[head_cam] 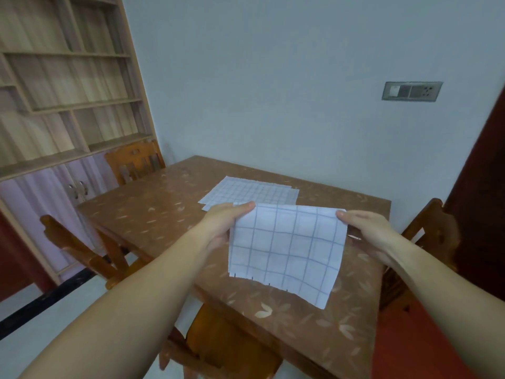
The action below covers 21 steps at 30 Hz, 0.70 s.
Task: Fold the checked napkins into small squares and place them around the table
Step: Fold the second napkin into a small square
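A white napkin with a blue check (287, 250) hangs in the air above the near part of the table. My left hand (224, 225) pinches its upper left corner and my right hand (366, 231) pinches its upper right corner. The napkin hangs down loosely, its lower edge close to the tabletop. Farther back, a flat stack of checked napkins (251, 194) lies on the brown table (153, 214) with a leaf pattern.
Wooden chairs stand around the table: one at the far left (134, 162), one at the left (76, 247), one at the near edge (218, 348) and one at the right (429, 233). A shelf unit (62, 86) fills the left wall. A switch plate (411, 91) is on the back wall.
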Available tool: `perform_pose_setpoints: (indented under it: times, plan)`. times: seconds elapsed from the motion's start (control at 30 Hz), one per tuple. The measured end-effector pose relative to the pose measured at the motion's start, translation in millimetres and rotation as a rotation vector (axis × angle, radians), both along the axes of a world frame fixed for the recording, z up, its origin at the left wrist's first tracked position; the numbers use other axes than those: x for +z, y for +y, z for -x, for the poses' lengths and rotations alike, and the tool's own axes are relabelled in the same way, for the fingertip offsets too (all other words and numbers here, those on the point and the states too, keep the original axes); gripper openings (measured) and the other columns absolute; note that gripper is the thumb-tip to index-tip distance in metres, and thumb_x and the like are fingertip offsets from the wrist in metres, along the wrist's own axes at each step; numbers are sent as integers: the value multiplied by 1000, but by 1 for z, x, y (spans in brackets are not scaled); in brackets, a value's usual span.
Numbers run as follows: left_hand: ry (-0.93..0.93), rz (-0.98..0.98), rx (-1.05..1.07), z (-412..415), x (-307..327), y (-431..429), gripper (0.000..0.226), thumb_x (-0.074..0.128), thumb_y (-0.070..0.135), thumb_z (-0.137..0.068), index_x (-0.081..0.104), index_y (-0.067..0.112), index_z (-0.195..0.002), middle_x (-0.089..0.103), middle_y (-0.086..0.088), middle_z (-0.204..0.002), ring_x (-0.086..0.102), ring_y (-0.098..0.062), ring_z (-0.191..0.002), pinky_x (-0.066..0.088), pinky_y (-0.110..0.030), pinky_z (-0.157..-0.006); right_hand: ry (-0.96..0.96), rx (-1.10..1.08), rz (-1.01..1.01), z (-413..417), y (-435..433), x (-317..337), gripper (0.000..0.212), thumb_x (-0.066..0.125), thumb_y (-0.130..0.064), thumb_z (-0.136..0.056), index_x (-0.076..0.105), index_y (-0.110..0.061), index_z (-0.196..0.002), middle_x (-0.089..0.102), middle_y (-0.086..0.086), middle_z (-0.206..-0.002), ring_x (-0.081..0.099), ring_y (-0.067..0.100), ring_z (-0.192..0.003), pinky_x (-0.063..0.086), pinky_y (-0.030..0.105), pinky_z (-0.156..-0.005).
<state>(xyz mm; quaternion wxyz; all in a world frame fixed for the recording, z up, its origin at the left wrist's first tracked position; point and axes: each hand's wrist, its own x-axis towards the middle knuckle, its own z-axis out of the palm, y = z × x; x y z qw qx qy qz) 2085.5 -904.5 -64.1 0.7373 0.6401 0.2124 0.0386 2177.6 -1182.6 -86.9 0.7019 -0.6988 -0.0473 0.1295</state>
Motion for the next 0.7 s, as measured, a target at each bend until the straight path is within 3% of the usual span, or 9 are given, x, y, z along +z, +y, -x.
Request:
perform_pose_setpoints:
  times: [0.07, 0.13, 0.27, 0.47, 0.57, 0.7]
  plan:
    - [-3, 16, -31, 0, 3, 0, 40, 73, 29, -86, 64, 7, -119, 75, -11, -103, 72, -24, -92, 58, -41, -80, 4, -12, -46, -1, 2, 2, 15, 64, -21, -93, 73, -9, -92, 72, 5, -80, 63, 17, -73, 45, 27, -68]
    - [1, 7, -66, -1, 5, 0, 29, 69, 31, -89, 69, 11, -110, 75, -9, -106, 70, -24, -97, 57, -41, -83, 29, -20, -102, -3, 1, 4, 19, 61, -22, -95, 72, -7, -100, 74, 7, -85, 66, 18, -76, 48, 28, -66]
    - [-13, -9, -36, -5, 7, 2, 46, 72, 25, -87, 59, 2, -125, 75, -10, -101, 72, -24, -87, 57, -34, -69, 29, -42, -27, -5, 0, 1, 19, 66, -21, -92, 73, -5, -101, 71, 9, -82, 61, 20, -73, 41, 28, -62]
    - [-72, -73, -24, -7, 6, 4, 13, 73, 11, -84, 71, 7, -96, 75, -8, -88, 70, -20, -77, 57, -34, -77, -19, -108, -36, -9, 0, 2, 22, 64, -17, -93, 66, -8, -113, 72, 3, -85, 65, 17, -76, 49, 28, -70]
    - [-80, -116, -41, -9, 3, 6, 13, 75, 12, -83, 73, 9, -95, 76, -9, -95, 71, -21, -83, 56, -38, -87, -34, -136, -78, -8, 2, 4, 37, 70, -17, -89, 57, -14, -123, 70, 5, -94, 65, 18, -77, 50, 29, -69]
    - [-93, -138, -20, -10, 1, 8, 27, 76, 17, -83, 71, 7, -108, 76, -9, -98, 71, -23, -90, 55, -42, -92, -51, -74, -120, -8, 4, 10, 34, 66, -8, -90, 61, -21, -121, 71, 9, -101, 68, 19, -82, 51, 28, -72]
